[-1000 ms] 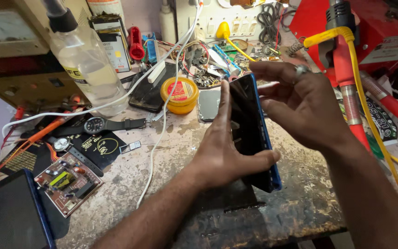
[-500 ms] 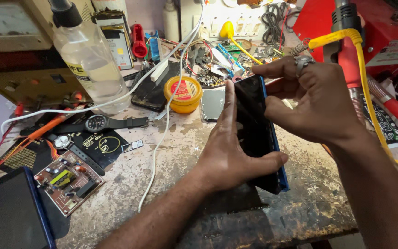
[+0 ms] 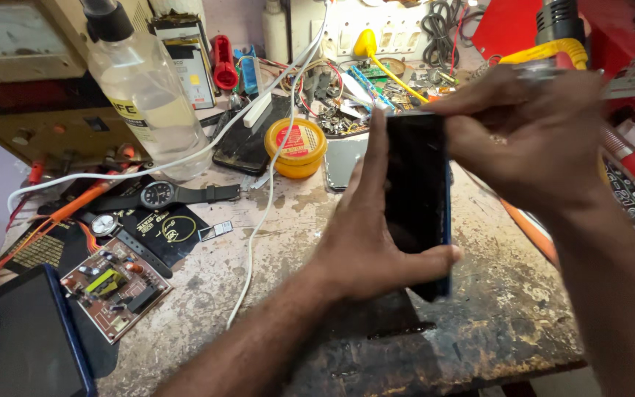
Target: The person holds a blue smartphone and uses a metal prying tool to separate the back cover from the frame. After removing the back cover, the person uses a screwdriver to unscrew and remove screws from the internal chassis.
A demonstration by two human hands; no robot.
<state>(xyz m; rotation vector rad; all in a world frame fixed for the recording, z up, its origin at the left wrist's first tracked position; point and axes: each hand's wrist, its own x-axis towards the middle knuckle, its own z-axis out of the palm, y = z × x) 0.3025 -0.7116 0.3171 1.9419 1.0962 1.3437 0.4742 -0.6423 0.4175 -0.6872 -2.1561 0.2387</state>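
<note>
Two hands work one dark phone (image 3: 417, 198), held upright on its long axis above the middle of the worn bench top (image 3: 508, 309), clear of the surface. Left hand (image 3: 365, 242) cradles it from behind: thumb clamped across the lower front edge, fingers wrapped along the back, index finger straight up the side. Right hand (image 3: 531, 136) covers the upper right corner, fingers pinched together on the top edge; a ring shows on one finger. Whether anything thin sits between those fingertips and the case cannot be told, as the hand is blurred.

Progress, judged: the phone looks whole, blue rim seated and screen dark, so any opening seems barely begun and most of the work appears left.

Count outward from the phone:
- 1 silver back panel (image 3: 343, 162) lying flat just behind the left hand
- 1 yellow round tin (image 3: 297, 147) beside it
- 1 further dark phone (image 3: 248, 140) face up under a white cable (image 3: 259, 213)
- 1 clear plastic bottle (image 3: 148, 103), black cap, upright
- 2 wristwatches (image 3: 159, 195) near each other
- 1 bare circuit board (image 3: 115, 287)
- 1 dark tablet (image 3: 23, 338) at the near left corner
- 1 red-handled tool (image 3: 633, 162) at the right edge
</note>
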